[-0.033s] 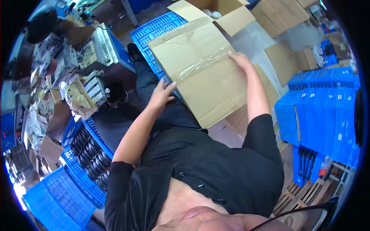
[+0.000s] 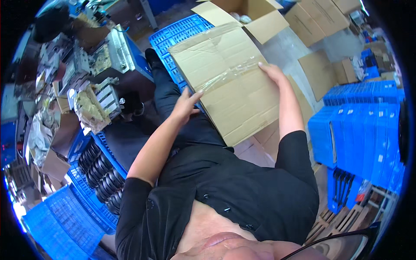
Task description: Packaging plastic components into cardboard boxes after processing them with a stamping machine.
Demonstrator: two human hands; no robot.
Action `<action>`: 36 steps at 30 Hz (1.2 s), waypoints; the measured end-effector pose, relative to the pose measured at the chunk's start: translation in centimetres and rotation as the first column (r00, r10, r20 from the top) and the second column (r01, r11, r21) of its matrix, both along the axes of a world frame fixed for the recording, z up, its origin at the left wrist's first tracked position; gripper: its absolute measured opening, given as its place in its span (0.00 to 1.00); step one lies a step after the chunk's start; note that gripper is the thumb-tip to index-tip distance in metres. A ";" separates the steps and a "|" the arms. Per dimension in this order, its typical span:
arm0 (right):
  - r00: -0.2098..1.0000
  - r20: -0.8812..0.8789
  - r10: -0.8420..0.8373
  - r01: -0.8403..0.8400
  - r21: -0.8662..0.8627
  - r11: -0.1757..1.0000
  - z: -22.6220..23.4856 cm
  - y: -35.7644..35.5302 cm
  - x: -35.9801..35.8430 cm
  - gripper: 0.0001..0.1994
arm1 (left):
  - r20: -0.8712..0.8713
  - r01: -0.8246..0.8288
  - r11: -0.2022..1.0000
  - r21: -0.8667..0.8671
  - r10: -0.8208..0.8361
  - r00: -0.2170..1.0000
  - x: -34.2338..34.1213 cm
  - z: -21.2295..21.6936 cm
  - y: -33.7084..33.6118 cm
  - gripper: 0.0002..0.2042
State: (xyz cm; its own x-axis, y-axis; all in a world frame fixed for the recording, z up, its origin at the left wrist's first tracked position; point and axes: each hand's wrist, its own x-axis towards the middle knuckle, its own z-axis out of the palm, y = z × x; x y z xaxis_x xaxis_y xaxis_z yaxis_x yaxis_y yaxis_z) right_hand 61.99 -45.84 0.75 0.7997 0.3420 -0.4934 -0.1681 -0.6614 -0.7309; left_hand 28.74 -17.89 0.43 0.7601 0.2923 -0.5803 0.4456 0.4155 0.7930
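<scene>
A closed brown cardboard box (image 2: 242,97) with clear tape across its top stands in front of me, tilted in the view. My right hand (image 2: 274,74) lies over its right edge, fingers at the rim beside the tape and the palm along the side. At the opposite edge is my left hand (image 2: 187,106), its thumb tip touching the box edge and its fingers spread apart. What the lower left fingers touch is partly hidden. Beneath the far left side of the box shows a blue plastic crate (image 2: 173,34).
An open carton (image 2: 264,26) stands beyond the box. Stacked blue crates (image 2: 359,134) rise at the right. To the left are metal machinery (image 2: 104,104) and a blue crate of black ring-shaped parts (image 2: 106,177). Wooden pallets (image 2: 338,225) lie at lower right.
My left hand has shifted slightly right, its thumb now against the box edge. The whole scene sits slightly lower in the view.
</scene>
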 end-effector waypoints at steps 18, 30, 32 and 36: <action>0.874 0.442 0.202 -0.105 -0.233 0.967 4.2 8.0 5.4 0.36 | 0.175 -0.238 0.966 0.103 0.218 0.960 5.6 3.7 4.3 0.37; 0.777 0.525 0.346 0.033 -0.583 0.812 -1.9 11.3 -0.2 0.36 | -0.150 -0.082 0.997 0.009 0.083 0.985 5.5 -4.8 2.5 0.33; 0.790 0.515 0.332 0.039 -0.582 0.812 -1.8 10.0 -1.0 0.37 | -0.151 -0.071 0.996 -0.051 0.063 0.987 4.3 -2.4 0.7 0.35; 0.800 0.497 0.337 0.021 -0.584 0.811 -1.8 7.1 -2.9 0.39 | -0.148 -0.120 0.990 -0.076 0.107 0.983 1.7 -1.8 -2.6 0.37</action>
State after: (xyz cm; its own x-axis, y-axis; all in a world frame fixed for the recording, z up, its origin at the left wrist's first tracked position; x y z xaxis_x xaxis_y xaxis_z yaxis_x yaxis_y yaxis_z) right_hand 59.13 -38.73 -1.03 0.9430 0.3108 -0.1195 0.2896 -0.9426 -0.1661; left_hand 30.41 -20.53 -1.37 0.6324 0.3176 -0.7065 0.4978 0.5322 0.6848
